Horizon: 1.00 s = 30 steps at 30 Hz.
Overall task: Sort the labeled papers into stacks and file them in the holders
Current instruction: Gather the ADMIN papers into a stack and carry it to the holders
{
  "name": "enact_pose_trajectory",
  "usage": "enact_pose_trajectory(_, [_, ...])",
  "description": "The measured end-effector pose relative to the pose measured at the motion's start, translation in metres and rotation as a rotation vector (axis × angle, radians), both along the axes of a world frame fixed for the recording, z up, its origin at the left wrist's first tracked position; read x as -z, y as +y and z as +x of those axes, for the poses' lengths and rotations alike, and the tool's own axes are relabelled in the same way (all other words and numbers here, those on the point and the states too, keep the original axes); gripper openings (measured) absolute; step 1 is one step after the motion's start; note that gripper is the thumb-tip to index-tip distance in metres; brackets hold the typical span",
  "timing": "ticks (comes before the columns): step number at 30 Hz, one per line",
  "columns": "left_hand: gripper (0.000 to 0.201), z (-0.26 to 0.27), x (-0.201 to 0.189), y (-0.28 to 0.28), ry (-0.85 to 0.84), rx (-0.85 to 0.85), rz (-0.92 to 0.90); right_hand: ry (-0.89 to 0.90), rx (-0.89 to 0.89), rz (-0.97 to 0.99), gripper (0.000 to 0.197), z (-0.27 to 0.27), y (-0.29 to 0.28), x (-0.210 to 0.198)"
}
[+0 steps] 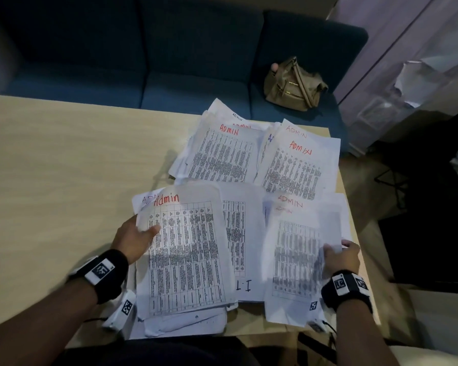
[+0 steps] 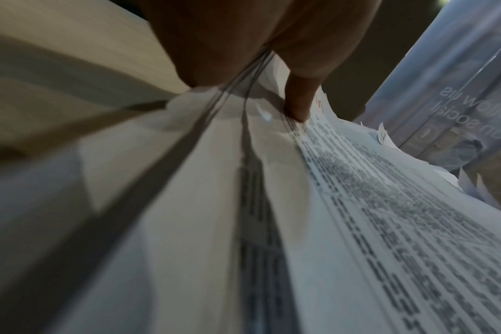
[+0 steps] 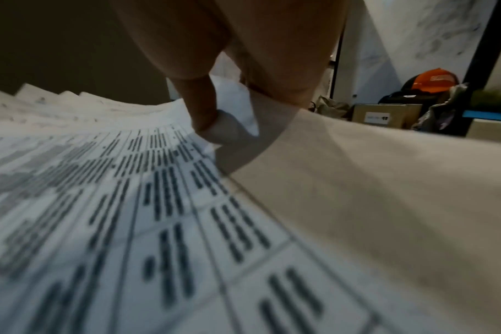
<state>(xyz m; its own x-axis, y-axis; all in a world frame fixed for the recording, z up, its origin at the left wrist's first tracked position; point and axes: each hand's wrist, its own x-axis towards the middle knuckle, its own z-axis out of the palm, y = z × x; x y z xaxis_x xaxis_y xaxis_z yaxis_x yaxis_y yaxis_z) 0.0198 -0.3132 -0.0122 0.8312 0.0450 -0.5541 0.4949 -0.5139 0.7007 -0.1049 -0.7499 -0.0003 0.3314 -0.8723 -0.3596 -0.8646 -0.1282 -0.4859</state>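
Printed sheets marked ADMIN in red cover the right half of the table (image 1: 64,167). My left hand (image 1: 143,233) grips the left edge of a stack topped by an "Admin" sheet (image 1: 185,260); in the left wrist view the thumb (image 2: 298,99) presses on that stack (image 2: 358,203), with the fingers hidden under it. My right hand (image 1: 333,248) pinches the right edge of a blurred ADMIN sheet (image 1: 296,257); the right wrist view shows a finger (image 3: 200,106) pinching its curled edge (image 3: 235,126). An upside-down "I.T" sheet (image 1: 242,254) lies between the two.
Two more ADMIN piles (image 1: 222,154) (image 1: 296,167) lie fanned at the table's far right. A tan handbag (image 1: 294,85) sits on the blue sofa (image 1: 143,62) behind. The table's right edge is close to my right hand. No holder is in view.
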Motion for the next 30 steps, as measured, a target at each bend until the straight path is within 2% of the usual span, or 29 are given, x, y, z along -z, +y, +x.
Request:
enact_pose_trajectory(2, [0.035,-0.001,-0.001,0.0,0.001,-0.008,-0.001,-0.08,-0.063,-0.028,0.044,0.007,0.0,-0.009])
enact_pose_trajectory(5, [0.035,0.0,-0.001,0.002,-0.003,-0.025,-0.029,-0.219,-0.228,-0.164,0.025,0.026,0.0,-0.05])
enact_pose_trajectory(9, [0.035,-0.001,-0.004,0.003,0.007,-0.023,-0.061,-0.467,-0.346,-0.389,0.04,0.05,-0.001,-0.129])
enact_pose_trajectory(11, [0.034,-0.002,-0.006,0.002,-0.001,-0.018,-0.084,-0.624,-0.325,-0.375,0.04,0.061,0.004,-0.153])
enact_pose_trajectory(13, [0.034,-0.003,-0.006,0.002,-0.014,-0.016,-0.1,-0.722,-0.285,-0.288,0.032,0.072,0.014,-0.157])
enact_pose_trajectory(15, [0.03,-0.003,-0.005,0.002,-0.026,-0.034,-0.11,-0.625,-0.339,-0.222,0.039,0.081,0.036,-0.141])
enact_pose_trajectory(19, [0.017,-0.002,-0.008,-0.001,-0.044,-0.08,-0.136,-0.407,-0.521,-0.012,0.05,0.086,0.104,-0.064])
enact_pose_trajectory(20, [0.014,-0.002,-0.009,-0.002,-0.054,-0.084,-0.149,-0.352,-0.532,0.064,0.05,0.086,0.123,-0.047])
enact_pose_trajectory(22, [0.01,-0.002,-0.012,-0.002,-0.078,-0.091,-0.171,-0.271,-0.521,0.235,0.038,0.082,0.153,-0.019])
enact_pose_trajectory(24, [0.008,-0.001,-0.01,0.0,-0.069,-0.099,-0.216,-0.242,-0.543,0.305,0.034,0.078,0.175,-0.003])
enact_pose_trajectory(26, [0.019,0.0,-0.011,0.004,-0.026,-0.147,-0.295,-0.233,-0.595,0.306,0.034,0.077,0.19,0.001])
enact_pose_trajectory(28, [0.042,-0.004,-0.019,0.005,0.017,-0.186,-0.419,-0.22,-0.652,0.332,0.033,0.079,0.2,0.002])
enact_pose_trajectory(30, [0.057,-0.008,-0.024,0.003,-0.024,-0.131,-0.482,-0.216,-0.696,0.377,0.028,0.083,0.206,0.001])
